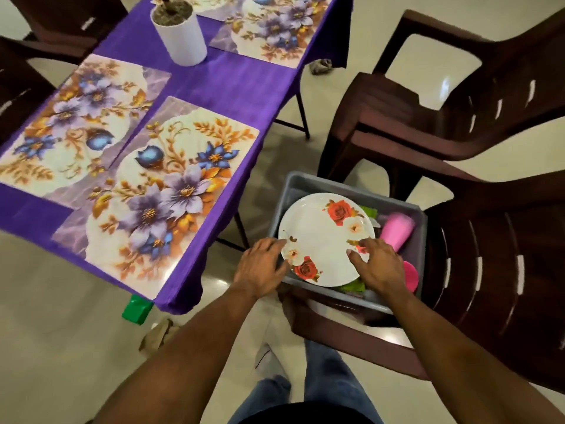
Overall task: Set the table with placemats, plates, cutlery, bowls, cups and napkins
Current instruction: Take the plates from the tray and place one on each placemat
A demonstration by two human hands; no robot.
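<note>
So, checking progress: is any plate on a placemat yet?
No, the near placemat lies bare; the plate sits in the grey bin.
</note>
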